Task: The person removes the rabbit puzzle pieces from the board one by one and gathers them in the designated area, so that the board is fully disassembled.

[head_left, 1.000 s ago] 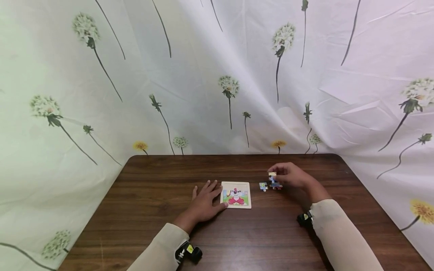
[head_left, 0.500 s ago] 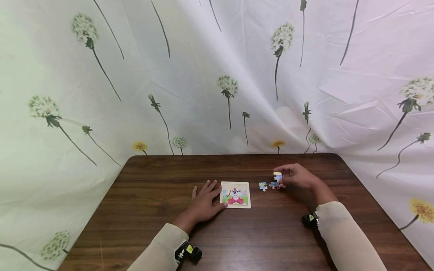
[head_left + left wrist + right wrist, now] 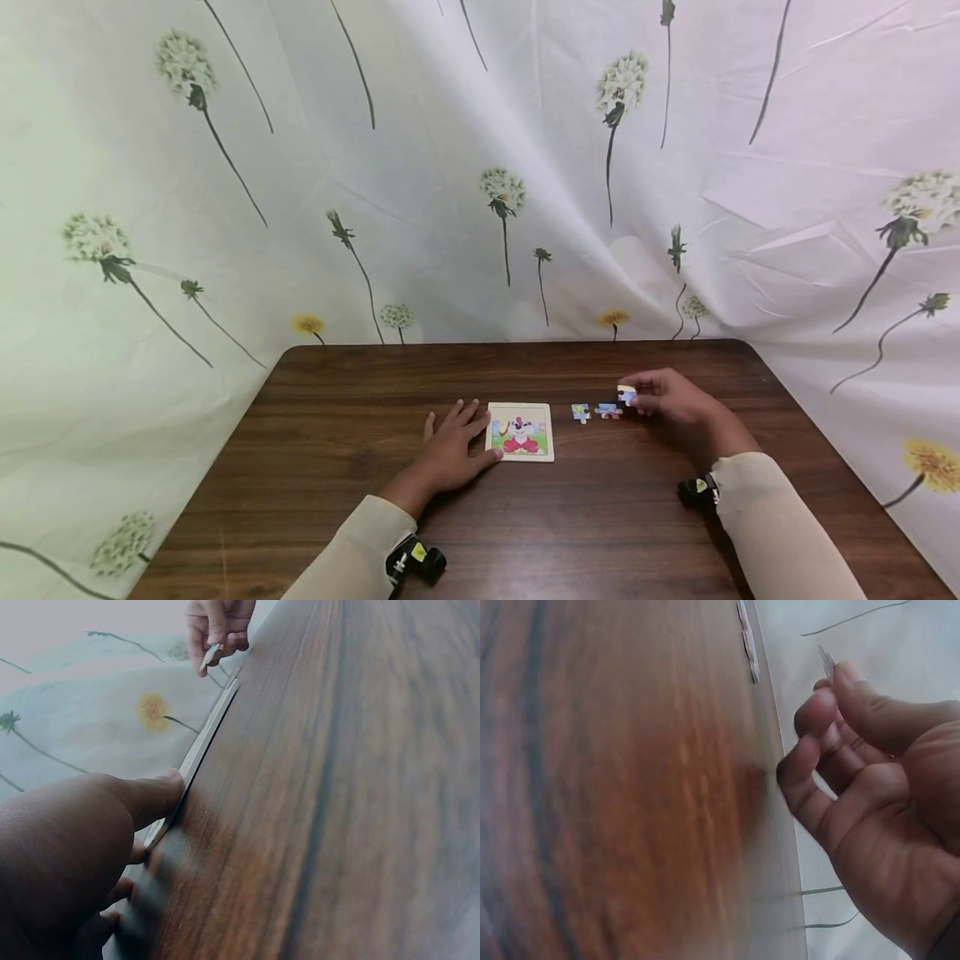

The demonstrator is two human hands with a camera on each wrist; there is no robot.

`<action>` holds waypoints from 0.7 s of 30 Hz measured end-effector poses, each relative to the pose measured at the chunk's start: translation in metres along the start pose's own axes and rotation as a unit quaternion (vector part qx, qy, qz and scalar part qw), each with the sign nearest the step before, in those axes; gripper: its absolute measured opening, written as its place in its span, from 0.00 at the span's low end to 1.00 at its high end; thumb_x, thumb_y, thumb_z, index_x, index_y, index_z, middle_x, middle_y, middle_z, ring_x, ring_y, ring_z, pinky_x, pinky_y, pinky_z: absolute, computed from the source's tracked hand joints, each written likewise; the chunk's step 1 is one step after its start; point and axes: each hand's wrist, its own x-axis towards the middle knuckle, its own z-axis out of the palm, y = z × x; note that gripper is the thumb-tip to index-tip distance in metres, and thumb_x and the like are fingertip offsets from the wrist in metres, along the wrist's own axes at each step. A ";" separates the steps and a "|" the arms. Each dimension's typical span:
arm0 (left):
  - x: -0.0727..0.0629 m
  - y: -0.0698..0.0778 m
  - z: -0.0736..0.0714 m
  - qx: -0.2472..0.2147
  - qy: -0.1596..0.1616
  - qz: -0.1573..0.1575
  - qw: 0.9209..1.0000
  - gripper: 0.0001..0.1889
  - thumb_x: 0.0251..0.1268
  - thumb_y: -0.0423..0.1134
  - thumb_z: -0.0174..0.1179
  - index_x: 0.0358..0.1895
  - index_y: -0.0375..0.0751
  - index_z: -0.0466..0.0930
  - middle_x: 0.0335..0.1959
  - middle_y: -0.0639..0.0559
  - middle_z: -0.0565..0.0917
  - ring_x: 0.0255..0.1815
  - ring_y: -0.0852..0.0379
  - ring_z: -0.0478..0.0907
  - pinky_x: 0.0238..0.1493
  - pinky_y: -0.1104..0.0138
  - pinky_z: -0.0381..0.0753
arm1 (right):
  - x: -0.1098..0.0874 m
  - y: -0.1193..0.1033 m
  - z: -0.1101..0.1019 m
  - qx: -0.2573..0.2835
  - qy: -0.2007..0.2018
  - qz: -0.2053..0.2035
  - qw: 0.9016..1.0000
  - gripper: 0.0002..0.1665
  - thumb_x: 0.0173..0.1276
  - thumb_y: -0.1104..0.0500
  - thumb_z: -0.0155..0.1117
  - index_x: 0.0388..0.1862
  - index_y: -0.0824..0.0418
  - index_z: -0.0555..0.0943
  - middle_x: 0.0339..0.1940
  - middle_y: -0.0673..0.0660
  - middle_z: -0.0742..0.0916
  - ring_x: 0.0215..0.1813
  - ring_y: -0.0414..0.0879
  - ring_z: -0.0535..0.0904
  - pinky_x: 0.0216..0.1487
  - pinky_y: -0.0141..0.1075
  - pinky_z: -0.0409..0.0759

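Note:
In the head view a square puzzle board (image 3: 519, 457) with a pale frame lies on the table, showing a cartoon animal in red. My left hand (image 3: 448, 454) rests beside it with fingers spread and fairly straight, the thumb touching the lower left corner; the left wrist view shows that thumb (image 3: 154, 796) against the board's edge (image 3: 202, 750). My right hand (image 3: 675, 400) pinches a blue and cream puzzle piece (image 3: 627, 395) between thumb and fingers, above the table. In the right wrist view this piece (image 3: 826, 661) appears edge-on.
Two loose puzzle pieces lie between the board and my right hand: a blue-green piece (image 3: 581, 412) and a blue and pink piece (image 3: 609, 411). The brown wooden table (image 3: 360, 392) ends at the back against a white flowered cloth (image 3: 420, 208).
My right hand has moved right and slightly nearer with its puzzle piece, away from above the two loose pieces, which now show fully. The left hand and board have stayed put.

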 end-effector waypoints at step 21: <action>-0.001 0.003 -0.002 0.000 -0.001 -0.006 1.000 0.40 0.76 0.66 0.63 0.83 0.50 0.72 0.90 0.44 0.61 0.93 0.39 0.51 0.85 0.27 0.40 | -0.017 0.022 -0.001 -0.147 0.042 -0.047 0.987 0.22 0.80 0.56 0.70 0.69 0.52 0.87 0.62 0.56 0.89 0.67 0.54 0.83 0.67 0.44 0.80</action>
